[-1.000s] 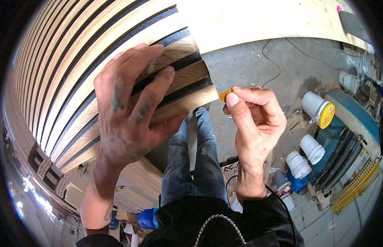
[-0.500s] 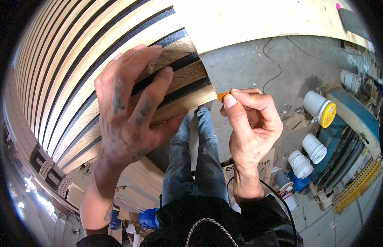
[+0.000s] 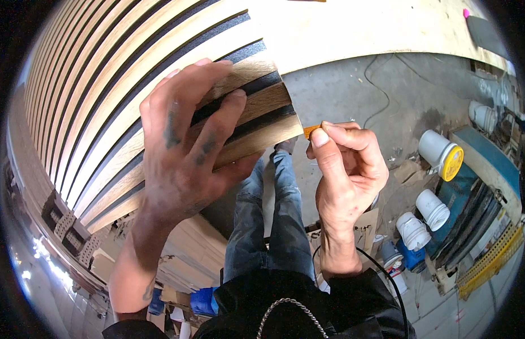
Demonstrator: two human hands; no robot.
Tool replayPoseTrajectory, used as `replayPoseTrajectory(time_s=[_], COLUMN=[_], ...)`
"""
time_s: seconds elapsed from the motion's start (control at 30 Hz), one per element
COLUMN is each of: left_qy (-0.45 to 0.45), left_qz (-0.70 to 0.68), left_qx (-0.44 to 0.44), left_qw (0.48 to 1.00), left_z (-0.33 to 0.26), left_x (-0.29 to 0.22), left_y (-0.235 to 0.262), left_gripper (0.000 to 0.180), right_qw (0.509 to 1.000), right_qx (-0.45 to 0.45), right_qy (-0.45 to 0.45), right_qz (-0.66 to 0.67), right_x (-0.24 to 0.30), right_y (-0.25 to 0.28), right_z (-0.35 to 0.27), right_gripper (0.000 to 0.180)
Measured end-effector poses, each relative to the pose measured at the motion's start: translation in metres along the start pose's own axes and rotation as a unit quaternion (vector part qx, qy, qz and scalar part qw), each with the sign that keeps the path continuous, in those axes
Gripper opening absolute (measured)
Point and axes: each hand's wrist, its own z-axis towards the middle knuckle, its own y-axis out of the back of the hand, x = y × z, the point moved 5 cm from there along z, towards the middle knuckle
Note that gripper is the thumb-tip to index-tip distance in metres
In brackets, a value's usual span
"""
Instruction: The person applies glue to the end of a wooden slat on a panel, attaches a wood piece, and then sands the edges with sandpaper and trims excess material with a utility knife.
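Note:
A long slatted wood panel (image 3: 160,53), light wood strips over a black backing, runs from the upper left toward the middle. My left hand (image 3: 180,138) lies over its end, fingers spread across the slats and thumb along the near edge, gripping it. Just off the panel's near right corner, my right hand (image 3: 350,175) pinches a small flat orange strip (image 3: 311,131) between thumb and forefinger. The strip's tip points at the corner; whether it touches the wood I cannot tell. My fingers hide the rest of the strip.
A pale board or tabletop (image 3: 375,34) spans the top. On the floor at right stand a white bucket with a yellow lid (image 3: 441,153), several other buckets and a blue and yellow metal frame (image 3: 488,164). A cable (image 3: 381,93) trails across the concrete.
In the picture, the panel end and my left hand have shifted slightly right. The right hand keeps its pinch on the orange strip, with little movement.

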Motion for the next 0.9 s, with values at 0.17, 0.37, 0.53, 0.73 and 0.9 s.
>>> replayPoseTrajectory(time_s=[0.17,0.37,0.53,0.73,0.9], left_qy=[0.005,0.005,0.006,0.004,-0.003], left_qz=[0.009,0.011,0.010,0.016,0.018], left_qx=[0.005,0.005,0.003,-0.003,-0.003], left_qw=[1.000,1.000,1.000,1.000,1.000], left_z=[-0.0010,0.0011,0.0009,-0.0005,-0.0018], left_x=[0.0002,-0.0012,-0.0012,-0.0010,0.0005], left_y=[-0.0026,-0.0021,-0.0017,-0.0026,-0.0038], left_gripper=[0.072,0.070,0.070,0.069,0.069], right_qw=[1.000,1.000,1.000,1.000,1.000], right_qx=[0.000,0.001,0.001,0.000,-0.012], right_qy=[-0.011,0.005,0.005,0.011,0.013], right_qz=[0.001,0.005,0.001,0.001,-0.016], right_x=[-0.0024,-0.0022,-0.0016,-0.0017,-0.0022], right_y=[0.0004,0.0004,0.0002,0.0004,0.0034], right_z=[-0.0012,-0.0001,-0.0002,-0.0003,-0.0001], right_gripper=[0.014,0.013,0.013,0.014,0.012])
